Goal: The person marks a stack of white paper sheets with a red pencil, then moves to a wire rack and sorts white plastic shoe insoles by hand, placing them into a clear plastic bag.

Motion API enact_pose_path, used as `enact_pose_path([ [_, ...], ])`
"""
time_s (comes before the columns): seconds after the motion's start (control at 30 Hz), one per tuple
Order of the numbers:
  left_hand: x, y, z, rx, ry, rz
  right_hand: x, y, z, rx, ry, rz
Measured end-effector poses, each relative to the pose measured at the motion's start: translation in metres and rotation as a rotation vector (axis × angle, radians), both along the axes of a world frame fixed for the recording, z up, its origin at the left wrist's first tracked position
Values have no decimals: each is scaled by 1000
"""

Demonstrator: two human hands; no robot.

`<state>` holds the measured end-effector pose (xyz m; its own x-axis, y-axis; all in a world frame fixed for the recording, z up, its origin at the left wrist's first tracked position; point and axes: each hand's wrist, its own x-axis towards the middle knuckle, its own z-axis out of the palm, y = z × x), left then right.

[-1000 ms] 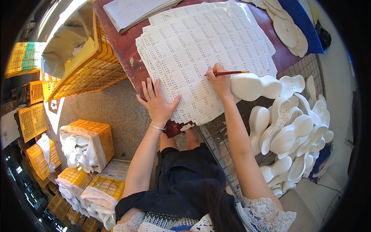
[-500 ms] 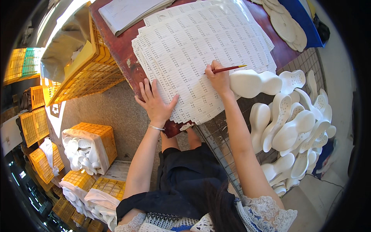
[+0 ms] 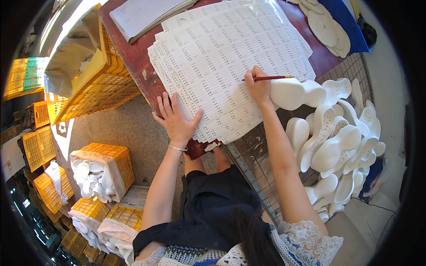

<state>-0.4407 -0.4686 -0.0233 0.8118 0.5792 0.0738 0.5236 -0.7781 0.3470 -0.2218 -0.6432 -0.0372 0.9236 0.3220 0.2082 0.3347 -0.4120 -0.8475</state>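
Printed paper sheets [image 3: 213,66] lie in a fanned stack on a dark red table [image 3: 133,62]. My right hand [image 3: 258,88] rests on the sheets, its fingers closed round a dark red pencil [image 3: 268,78] whose tip points left at the paper. Flat on the stack's left edge lies my left hand [image 3: 178,122], fingers spread, holding nothing. Just right of my right hand are white ladle-shaped pieces [image 3: 290,94], some with holes in the bowl. One of them lies against the paper's edge.
Many more white pieces [image 3: 337,146] pile on a wire rack [image 3: 248,155] at the right. Yellow plastic crates [image 3: 106,80] stand at the left, some filled with white pieces. Round pale discs [image 3: 326,29] and a blue bin [image 3: 355,26] sit at the far right.
My right hand has shifted slightly to the right across the sheets with the pencil, which now lies more level. My left hand stays spread on the stack's edge.
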Motion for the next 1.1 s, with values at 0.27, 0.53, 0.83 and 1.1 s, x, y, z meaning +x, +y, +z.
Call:
enact_pose_path([
  [0.27, 0, 0, 1, -3, 8, 1, -2, -1, -7, -25, 27, -44],
  [0.53, 0, 0, 1, 0, 8, -2, 1, -1, -8, -8, 40, -57],
  [0.83, 1, 0, 0, 5, 5, 3, 4, -5, -14, 29, 27, -54],
  [1.1, 0, 1, -2, -9, 25, 5, 2, -1, -4, 33, -45, -71],
])
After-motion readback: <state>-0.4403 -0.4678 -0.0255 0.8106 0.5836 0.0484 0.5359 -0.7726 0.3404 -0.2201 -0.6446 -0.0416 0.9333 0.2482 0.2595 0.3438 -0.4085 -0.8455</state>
